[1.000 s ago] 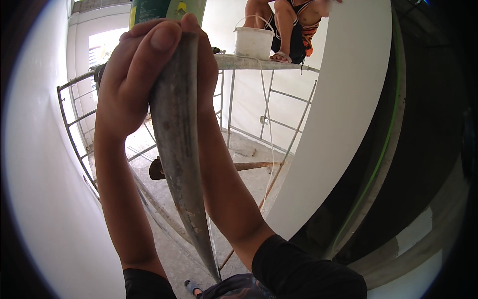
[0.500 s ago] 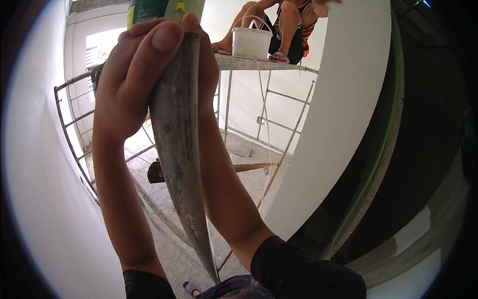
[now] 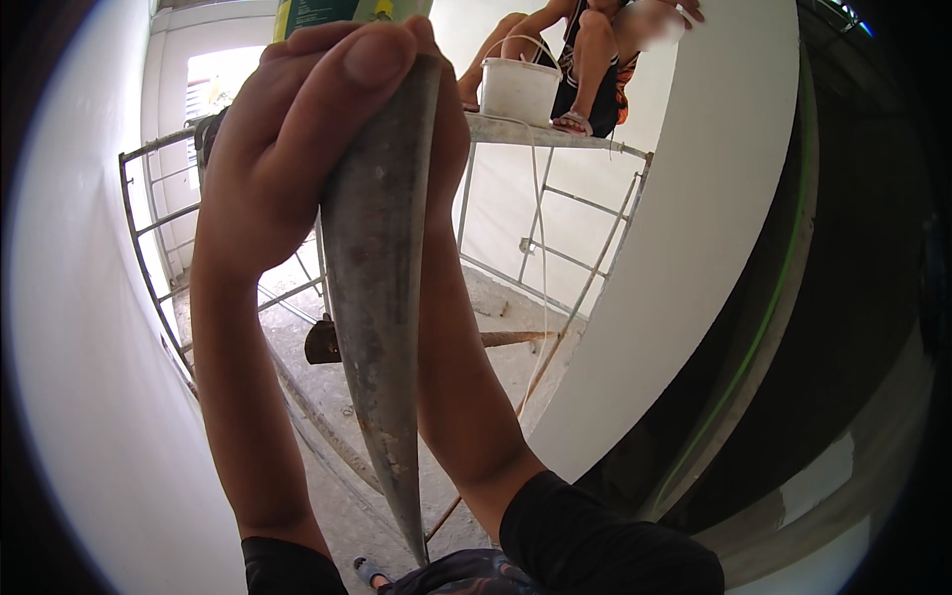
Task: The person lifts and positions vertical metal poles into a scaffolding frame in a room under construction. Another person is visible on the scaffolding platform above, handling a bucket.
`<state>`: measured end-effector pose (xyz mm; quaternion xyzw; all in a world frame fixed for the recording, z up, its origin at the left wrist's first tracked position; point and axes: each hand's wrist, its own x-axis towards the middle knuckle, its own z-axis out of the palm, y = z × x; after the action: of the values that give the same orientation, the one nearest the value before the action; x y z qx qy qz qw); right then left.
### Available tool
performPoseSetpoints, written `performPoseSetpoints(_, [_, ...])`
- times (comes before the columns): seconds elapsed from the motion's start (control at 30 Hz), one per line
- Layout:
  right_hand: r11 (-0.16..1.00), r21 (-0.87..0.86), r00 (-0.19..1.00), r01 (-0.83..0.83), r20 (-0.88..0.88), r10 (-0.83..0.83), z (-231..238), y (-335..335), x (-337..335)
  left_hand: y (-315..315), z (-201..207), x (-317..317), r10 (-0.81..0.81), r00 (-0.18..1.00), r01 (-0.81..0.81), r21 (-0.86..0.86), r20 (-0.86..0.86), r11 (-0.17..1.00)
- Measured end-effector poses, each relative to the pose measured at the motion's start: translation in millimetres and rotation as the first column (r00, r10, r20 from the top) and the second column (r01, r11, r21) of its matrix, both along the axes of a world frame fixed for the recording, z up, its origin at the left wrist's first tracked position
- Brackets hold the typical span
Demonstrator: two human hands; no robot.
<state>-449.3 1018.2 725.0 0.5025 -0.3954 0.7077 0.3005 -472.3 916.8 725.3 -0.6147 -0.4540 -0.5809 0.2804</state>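
Note:
Both my hands are raised at the upper middle, around the top of a long grey, stained metal pole (image 3: pixel 382 268) that narrows toward my body in this view. My left hand (image 3: pixel 278 139) grips it from the left, fingers bent and thumb across its upper end. On the other side my right hand (image 3: pixel 449 119) is closed against the pole, which hides most of its fingers. Just beyond my knuckles shows the lower part of a green and yellow container (image 3: pixel 342 12); whether my fingers touch it cannot be seen.
Another person (image 3: pixel 585 69) sits on a scaffold platform (image 3: pixel 540 134), a white bucket (image 3: pixel 519 94) beside their legs. A cord (image 3: pixel 542 228) hangs from the platform. Scaffold rails (image 3: pixel 164 220) stand left and right. A white wall panel (image 3: pixel 684 228) curves along the right; a rusty tube (image 3: pixel 511 338) crosses below.
My hands and the pole's upper end have shifted slightly right. The whole view has also shifted a little. My grip looks the same.

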Motion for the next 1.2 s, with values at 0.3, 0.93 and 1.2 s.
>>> performPoseSetpoints(0.3, [0.999,0.049,1.0,0.022,-0.01,-0.021,-3.0,-10.0,10.3,-1.5,-10.7,-14.8,0.026,0.983,-0.033,0.037,0.181,0.999])
performPoseSetpoints(0.93, [0.994,0.002,0.993,-0.106,0.048,0.106,2.4,-2.6,11.5,5.1,5.2,-5.1,-0.188,0.982,0.189,0.01,-0.023,0.982])
performPoseSetpoints(1.2, [0.993,-0.014,0.992,-0.117,0.04,0.118,0.2,1.9,10.2,3.3,1.1,6.7,-0.123,0.988,0.128,-0.045,0.096,0.991])
